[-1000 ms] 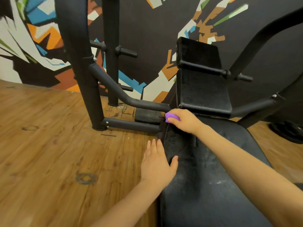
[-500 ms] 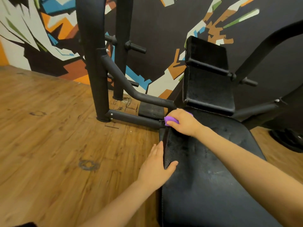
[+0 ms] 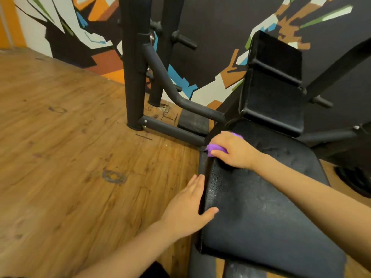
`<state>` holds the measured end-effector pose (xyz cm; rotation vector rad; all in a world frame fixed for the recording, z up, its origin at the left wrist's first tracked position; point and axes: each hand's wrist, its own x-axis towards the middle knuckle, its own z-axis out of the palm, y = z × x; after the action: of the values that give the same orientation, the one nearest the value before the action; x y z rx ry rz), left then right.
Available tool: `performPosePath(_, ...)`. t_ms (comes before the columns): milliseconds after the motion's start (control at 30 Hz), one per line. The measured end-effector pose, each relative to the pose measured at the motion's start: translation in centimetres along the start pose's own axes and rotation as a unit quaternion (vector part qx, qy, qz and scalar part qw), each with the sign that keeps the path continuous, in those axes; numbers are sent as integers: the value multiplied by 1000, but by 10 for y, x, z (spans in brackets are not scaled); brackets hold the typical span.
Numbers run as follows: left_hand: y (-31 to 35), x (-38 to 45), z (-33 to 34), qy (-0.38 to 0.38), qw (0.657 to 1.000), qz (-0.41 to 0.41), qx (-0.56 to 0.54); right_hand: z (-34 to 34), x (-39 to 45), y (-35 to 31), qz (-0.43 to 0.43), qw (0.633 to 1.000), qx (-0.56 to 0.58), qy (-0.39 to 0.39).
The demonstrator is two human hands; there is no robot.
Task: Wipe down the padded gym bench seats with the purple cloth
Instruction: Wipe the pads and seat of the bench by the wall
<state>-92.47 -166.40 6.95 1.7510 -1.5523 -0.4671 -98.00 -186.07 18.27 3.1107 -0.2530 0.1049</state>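
Head view: purple cloth [image 3: 215, 149] is clutched by the right hand [image 3: 233, 152] at the padded seat's [image 3: 261, 213] far-left corner, its length running back toward the nearer left hand [image 3: 187, 209], laid flat on the left edge.

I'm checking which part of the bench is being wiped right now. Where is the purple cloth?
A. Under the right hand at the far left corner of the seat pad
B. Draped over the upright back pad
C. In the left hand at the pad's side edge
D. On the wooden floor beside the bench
A: the right hand presses the purple cloth onto the far left corner of the seat pad, while the left hand holds no cloth.
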Motion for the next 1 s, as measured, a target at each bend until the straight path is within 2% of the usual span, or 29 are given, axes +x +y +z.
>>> performPosePath(100, 1, 3, 0, 23, 1000, 11, -11, 14, -26, -30, -64, 997, 15, -34)
performPosePath(167, 2, 4, 2, 30, 999, 12, -31, 12, -29, -30, -74, 996, 13, -48)
performPosePath(267, 1, 1, 4, 3, 999, 3, -50, 3, -19, -21, -69, 996, 11, -54)
performPosePath(400, -5, -7, -3, -52, 999, 9, -11, 0, -8, -19, -13, 1000, -1, -19)
performPosePath(500, -11, -12, -7, -74, 997, 21, -3, 11, -23, -33, -65, 996, -46, -36)
performPosePath(633, -16, -16, -10, -80, 997, 14, -3, 19, -36, -41, -120, 989, -27, -76)
performPosePath(700, -18, -16, -9, -92, 996, -15, 1, 16, -31, -34, -117, 991, -12, -63)
performPosePath(767, -21, -13, -8, -105, 994, -42, 0, 9, -24, -30, -76, 996, 7, -40)
performPosePath(867, -20, -10, -8, -114, 992, -48, 6, 12, -28, -35, -50, 999, 6, -6)
performPosePath(1000, -19, -9, -13, -116, 993, -32, -12, 33, -58, -64, -154, 985, -18, -70)
